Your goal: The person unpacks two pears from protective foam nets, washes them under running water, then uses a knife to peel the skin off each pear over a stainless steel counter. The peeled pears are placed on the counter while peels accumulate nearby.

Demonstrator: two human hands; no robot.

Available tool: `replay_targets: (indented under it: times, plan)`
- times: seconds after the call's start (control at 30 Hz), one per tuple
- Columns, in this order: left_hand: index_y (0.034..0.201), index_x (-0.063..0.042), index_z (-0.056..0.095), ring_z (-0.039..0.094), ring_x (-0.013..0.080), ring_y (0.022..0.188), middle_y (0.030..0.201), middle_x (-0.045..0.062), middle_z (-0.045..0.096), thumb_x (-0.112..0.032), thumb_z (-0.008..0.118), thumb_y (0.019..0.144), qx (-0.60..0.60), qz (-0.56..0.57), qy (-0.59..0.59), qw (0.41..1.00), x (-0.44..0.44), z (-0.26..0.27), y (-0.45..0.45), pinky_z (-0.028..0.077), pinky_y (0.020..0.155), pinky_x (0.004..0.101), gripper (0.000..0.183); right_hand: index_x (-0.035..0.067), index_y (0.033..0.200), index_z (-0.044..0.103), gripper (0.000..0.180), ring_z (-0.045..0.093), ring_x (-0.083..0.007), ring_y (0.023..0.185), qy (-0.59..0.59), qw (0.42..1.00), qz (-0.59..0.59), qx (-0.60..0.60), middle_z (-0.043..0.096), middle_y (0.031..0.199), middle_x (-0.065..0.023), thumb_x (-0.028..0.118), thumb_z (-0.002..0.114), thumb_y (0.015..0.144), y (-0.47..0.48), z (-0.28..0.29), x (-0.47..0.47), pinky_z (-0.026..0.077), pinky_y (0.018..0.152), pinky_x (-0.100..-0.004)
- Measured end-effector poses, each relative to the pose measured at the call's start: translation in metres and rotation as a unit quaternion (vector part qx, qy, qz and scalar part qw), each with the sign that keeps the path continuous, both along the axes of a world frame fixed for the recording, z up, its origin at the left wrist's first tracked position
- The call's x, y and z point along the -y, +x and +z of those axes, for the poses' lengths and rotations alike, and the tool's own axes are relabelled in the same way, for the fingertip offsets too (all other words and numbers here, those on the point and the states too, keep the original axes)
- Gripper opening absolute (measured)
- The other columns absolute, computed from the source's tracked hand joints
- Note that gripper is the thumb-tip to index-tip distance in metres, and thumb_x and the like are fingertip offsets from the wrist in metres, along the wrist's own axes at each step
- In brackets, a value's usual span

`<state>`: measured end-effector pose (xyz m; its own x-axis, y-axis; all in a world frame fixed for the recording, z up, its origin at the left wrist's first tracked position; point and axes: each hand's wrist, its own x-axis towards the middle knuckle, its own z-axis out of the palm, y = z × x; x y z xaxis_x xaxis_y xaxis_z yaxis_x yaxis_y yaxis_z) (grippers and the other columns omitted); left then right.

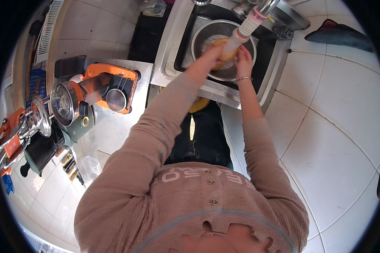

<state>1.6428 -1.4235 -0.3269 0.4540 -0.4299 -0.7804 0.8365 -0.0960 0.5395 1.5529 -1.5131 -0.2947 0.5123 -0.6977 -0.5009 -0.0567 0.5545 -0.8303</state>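
Observation:
A steel basin (196, 37) sits in the dark sink bowl (185, 47), below a faucet with a ribbed extension hose (249, 27). The hose end is directly above a rounded yellow-orange item (229, 56), whose exact kind I cannot tell. My left hand (216, 53), slightly blurred, grips its left side. On the other side, my right hand (244, 60) holds it with curved fingers, and a bracelet (244, 78) circles that wrist. Part of the item is hidden behind the hose and my fingers. More orange (218, 65) shows just below my left hand.
The metal sink rim (228, 98) runs in front of me. A steel wool scrubber (283, 32) lies at its right, beyond it a dark cloth (338, 35). On the left counter are an orange-framed appliance (134, 76), a mesh strainer (116, 99) and a steel pot (63, 104).

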Motion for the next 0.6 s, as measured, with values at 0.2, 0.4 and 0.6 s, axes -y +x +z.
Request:
replay_targets:
  times: [0.2, 0.4, 0.6]
  plan:
    - [0.137, -0.011, 0.037, 0.063, 0.0297, 0.107, 0.129, 0.011, 0.056, -0.030, 0.083, 0.081, 0.006, 0.061, 0.024, 0.998, 0.057, -0.013, -0.034, 0.059, 0.079, 0.0465, 0.075, -0.001, 0.120, 0.063, 0.029, 0.067, -0.0184, 0.089, -0.157, 0.973, 0.014, -0.167, 0.070, 0.110, -0.0098, 0.007, 0.060, 0.092, -0.029, -0.135, 0.058, 0.055, 0.082, -0.0334]
    - [0.139, -0.008, 0.032, 0.062, 0.0269, 0.111, 0.129, 0.014, 0.053, -0.034, 0.082, 0.083, 0.236, 0.066, 0.112, 0.963, -0.086, 0.053, 0.007, 0.058, 0.082, 0.0398, 0.079, 0.011, 0.135, 0.056, 0.073, 0.058, -0.0356, 0.123, -0.407, 0.728, 0.454, -0.314, 0.059, 0.134, -0.0205, 0.044, 0.079, 0.074, 0.029, -0.080, -0.041, 0.047, 0.101, -0.0437]
    - [0.139, -0.007, 0.034, 0.061, 0.0258, 0.113, 0.130, 0.014, 0.052, -0.036, 0.080, 0.085, 0.191, 0.097, 0.103, 0.971, -0.140, 0.110, -0.026, 0.058, 0.084, 0.0391, 0.077, 0.013, 0.134, 0.053, 0.071, 0.052, -0.0385, 0.126, 0.023, 0.955, 0.248, -0.160, 0.054, 0.136, -0.0160, 0.051, 0.074, 0.077, 0.028, -0.087, -0.008, 0.046, 0.103, -0.0497]
